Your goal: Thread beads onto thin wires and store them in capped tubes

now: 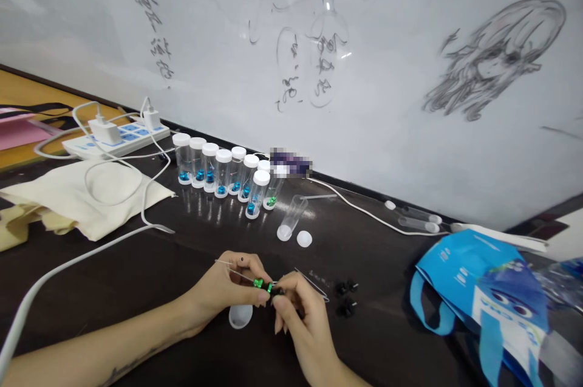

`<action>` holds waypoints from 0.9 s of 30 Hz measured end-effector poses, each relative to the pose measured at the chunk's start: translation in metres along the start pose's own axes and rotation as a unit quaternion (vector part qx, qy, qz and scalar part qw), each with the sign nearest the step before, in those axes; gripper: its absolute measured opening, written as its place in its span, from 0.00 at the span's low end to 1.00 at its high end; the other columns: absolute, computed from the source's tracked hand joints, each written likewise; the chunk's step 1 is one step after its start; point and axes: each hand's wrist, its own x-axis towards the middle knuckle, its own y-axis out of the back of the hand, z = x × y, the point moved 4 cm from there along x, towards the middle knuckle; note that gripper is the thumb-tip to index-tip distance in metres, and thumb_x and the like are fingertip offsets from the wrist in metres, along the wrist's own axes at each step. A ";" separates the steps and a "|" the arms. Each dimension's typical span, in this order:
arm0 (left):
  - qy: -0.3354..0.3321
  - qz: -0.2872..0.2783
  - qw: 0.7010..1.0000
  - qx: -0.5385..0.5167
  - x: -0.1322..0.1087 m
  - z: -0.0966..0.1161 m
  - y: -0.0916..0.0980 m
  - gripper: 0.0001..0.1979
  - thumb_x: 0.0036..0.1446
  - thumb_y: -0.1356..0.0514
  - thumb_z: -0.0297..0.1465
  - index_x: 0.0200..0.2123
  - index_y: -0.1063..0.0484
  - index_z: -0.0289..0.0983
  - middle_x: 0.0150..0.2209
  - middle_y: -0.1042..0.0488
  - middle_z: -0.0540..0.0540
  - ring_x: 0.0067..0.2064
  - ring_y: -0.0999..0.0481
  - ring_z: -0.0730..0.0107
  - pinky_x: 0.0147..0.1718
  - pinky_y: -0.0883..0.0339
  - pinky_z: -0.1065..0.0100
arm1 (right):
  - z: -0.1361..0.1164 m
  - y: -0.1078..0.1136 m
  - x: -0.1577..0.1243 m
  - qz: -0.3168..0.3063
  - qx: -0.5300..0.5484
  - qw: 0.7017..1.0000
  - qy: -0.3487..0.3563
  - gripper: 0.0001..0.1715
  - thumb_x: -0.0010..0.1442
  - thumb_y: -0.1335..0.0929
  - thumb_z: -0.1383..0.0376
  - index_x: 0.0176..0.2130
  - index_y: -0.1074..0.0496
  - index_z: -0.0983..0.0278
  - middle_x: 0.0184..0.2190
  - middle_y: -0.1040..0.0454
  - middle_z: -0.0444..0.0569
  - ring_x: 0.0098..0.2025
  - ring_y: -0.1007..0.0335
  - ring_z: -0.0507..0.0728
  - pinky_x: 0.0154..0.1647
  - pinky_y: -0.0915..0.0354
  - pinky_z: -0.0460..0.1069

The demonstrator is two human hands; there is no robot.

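Left of the row of capped tubes (223,171), you have a cream cloth (82,189) on the near side and a white power strip (119,139) behind it. Most tubes in the row hold blue pieces. Nearer to you than the row, your left hand (232,280) has thumb and fingers pinched closed on a small green-and-black piece (263,285). A white cup-like cap (240,317) shows below that hand, also on your side of the row. Just right of the row, an open clear tube (294,214) leans at a slant. Nearer to you than the row and slightly right, your right hand (298,308) closes its fingertips on the piece's black end. A round white cap (304,239) rests right of the row; farther right and nearer you are black parts (348,307), then, well apart from the row, a blue bag (483,280).
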 end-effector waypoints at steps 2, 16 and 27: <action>0.002 -0.006 1.000 0.004 0.000 -0.001 0.000 0.08 0.42 0.26 0.27 0.28 0.20 0.35 0.25 0.24 0.49 0.28 0.26 0.72 0.28 0.32 0.72 | 0.001 0.000 0.000 -0.008 -0.006 1.000 -0.012 0.15 0.66 0.35 0.57 0.31 0.32 0.63 0.23 0.35 0.40 0.21 0.37 0.49 0.23 0.41 0.45; 0.006 0.004 1.000 0.006 0.000 0.002 -0.001 0.07 0.42 0.26 0.27 0.26 0.21 0.34 0.26 0.24 0.49 0.28 0.26 0.72 0.28 0.32 0.72 | 0.000 0.000 0.001 0.012 -0.014 1.000 -0.002 0.11 0.63 0.31 0.58 0.35 0.32 0.62 0.28 0.34 0.41 0.20 0.37 0.48 0.20 0.43 0.43; 0.008 -0.003 1.000 0.016 0.000 0.002 -0.001 0.08 0.42 0.26 0.28 0.27 0.20 0.35 0.25 0.25 0.50 0.27 0.27 0.71 0.28 0.32 0.71 | 0.001 0.000 0.001 -0.008 0.006 1.000 -0.019 0.16 0.65 0.34 0.54 0.33 0.33 0.63 0.21 0.37 0.38 0.19 0.39 0.48 0.20 0.45 0.43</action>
